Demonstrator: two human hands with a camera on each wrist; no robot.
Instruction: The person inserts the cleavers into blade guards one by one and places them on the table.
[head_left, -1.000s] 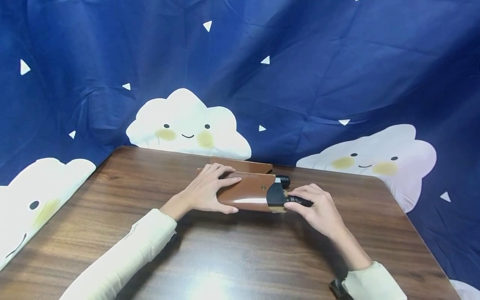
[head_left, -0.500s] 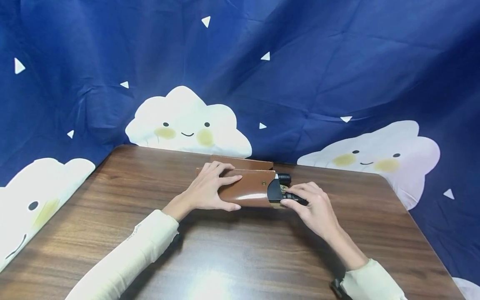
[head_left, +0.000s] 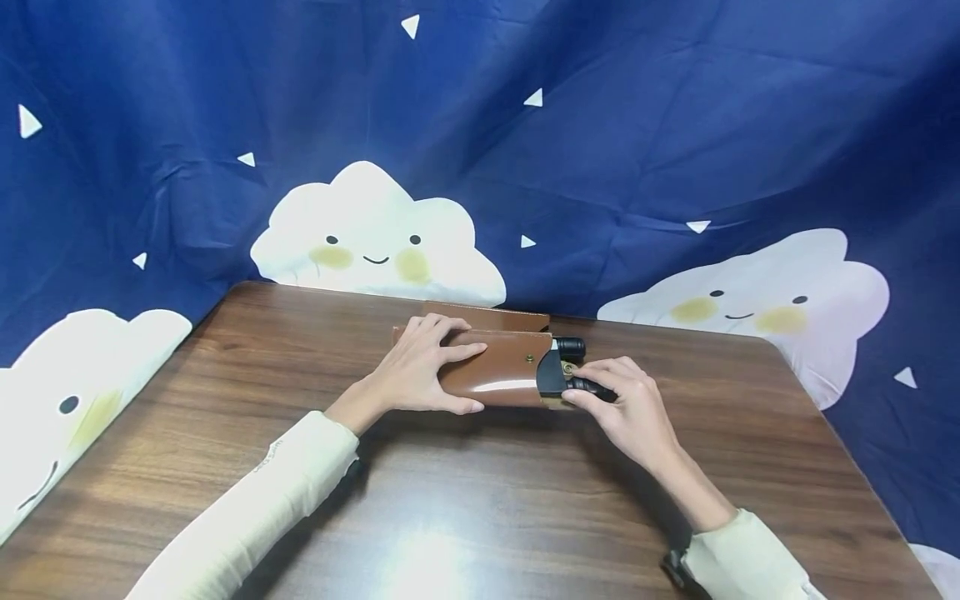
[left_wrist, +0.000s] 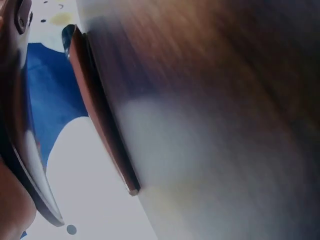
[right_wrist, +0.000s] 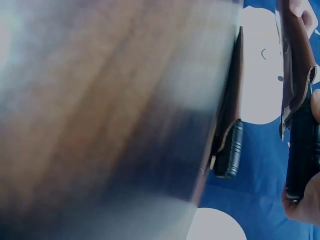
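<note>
My left hand (head_left: 423, 371) grips a glossy brown leather sheath (head_left: 498, 371), thumb along its near side and fingers over the top. The sheath lies sideways, held above the table, its mouth with a small metal snap facing right. Out of that mouth sticks a black ribbed handle (right_wrist: 301, 155), pinched between the thumb and fingers of my right hand (head_left: 630, 408). What the handle belongs to is hidden inside the sheath. Behind lies a second brown sheath (head_left: 487, 317), with another black ribbed handle (right_wrist: 231, 152) showing at its right end.
The wooden table (head_left: 450, 492) has its far edge just beyond the second sheath. A blue curtain (head_left: 570, 167) with white clouds hangs right behind the table. A dark band (head_left: 675, 571) shows at the right sleeve's cuff.
My right hand has shifted slightly left, and a little less of the handle sticks out of the sheath. My left hand keeps its grip. The whole head view has shifted slightly upward.
</note>
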